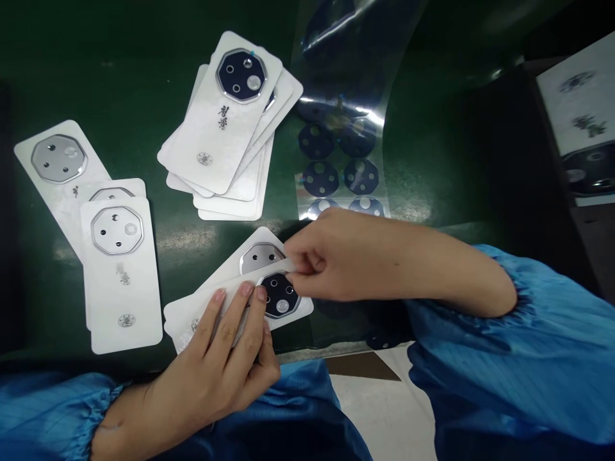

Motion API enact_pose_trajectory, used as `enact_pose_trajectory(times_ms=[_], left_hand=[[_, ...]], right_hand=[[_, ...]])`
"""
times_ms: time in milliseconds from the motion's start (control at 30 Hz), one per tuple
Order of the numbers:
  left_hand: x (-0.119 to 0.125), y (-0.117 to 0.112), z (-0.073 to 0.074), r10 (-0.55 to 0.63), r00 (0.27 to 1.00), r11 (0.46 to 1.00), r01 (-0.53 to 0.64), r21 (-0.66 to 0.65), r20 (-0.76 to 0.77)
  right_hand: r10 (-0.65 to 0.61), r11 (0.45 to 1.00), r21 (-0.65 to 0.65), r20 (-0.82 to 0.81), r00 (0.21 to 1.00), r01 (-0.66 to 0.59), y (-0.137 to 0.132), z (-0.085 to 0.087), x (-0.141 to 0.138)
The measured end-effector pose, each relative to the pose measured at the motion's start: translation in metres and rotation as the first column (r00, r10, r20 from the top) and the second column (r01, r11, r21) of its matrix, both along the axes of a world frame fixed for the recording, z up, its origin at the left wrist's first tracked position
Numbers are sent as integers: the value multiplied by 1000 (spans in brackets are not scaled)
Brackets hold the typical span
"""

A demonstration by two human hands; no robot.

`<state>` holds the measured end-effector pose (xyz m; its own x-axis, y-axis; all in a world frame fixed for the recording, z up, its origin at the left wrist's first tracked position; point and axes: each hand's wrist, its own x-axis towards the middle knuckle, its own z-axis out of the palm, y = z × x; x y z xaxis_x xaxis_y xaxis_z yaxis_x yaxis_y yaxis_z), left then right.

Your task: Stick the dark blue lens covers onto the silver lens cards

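Observation:
A white phone-shaped panel (302,310) lies at the table's front edge, a dark blue octagonal disc with round holes (281,296) set in its silver frame. My left hand (225,358) rests on this panel, fingers spread and flat beside the disc. At the disc's upper right edge is my right hand (331,259), its thumb and index finger pinched together. What they pinch is hidden or too small to make out. Beneath the panel, askew, lies another one with a grey octagon (259,256).
Several panels with dark octagons form a stack (216,141) behind my hands. Panels with pale octagons (122,288) overlap at the left. A clear plastic sheet (342,137) bears dark blue octagonal discs. Another printed panel (589,121) is at the far right, on the dark green table (432,83) side.

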<state>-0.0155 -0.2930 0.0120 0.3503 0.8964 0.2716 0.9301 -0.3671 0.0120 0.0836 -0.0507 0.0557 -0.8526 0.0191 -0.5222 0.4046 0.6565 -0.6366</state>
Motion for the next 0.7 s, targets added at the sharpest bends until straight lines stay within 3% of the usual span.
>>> enact_pose_trajectory(times_ms=[67, 233, 367, 467, 533, 600, 700], left_hand=[[0, -1, 0, -6, 1000, 1000, 6, -6, -12], [1, -2, -2, 11, 999, 1000, -11, 11, -31], [2, -3, -4, 36, 999, 999, -36, 14, -31], [-1, -3, -4, 25, 999, 1000, -24, 18, -38], [-3, -5, -5, 31, 998, 999, -30, 20, -50], [-4, -8, -6, 66, 997, 997, -64, 39, -48], [-6, -12, -7, 113, 993, 990, -110, 89, -27]], right_hand=[[5, 998, 67, -93, 996, 1, 7, 3, 4], [-21, 998, -54, -176, 984, 11, 18, 4, 5], [103, 995, 42, -221, 970, -96, 11, -3, 0], [88, 995, 56, -181, 979, -80, 11, 0, -3], [30, 998, -48, -177, 984, -39, 14, 5, -4], [-51, 973, -230, -202, 978, 4, 17, 8, -4], [-333, 851, -496, -259, 907, 171, 19, 3, -6]])
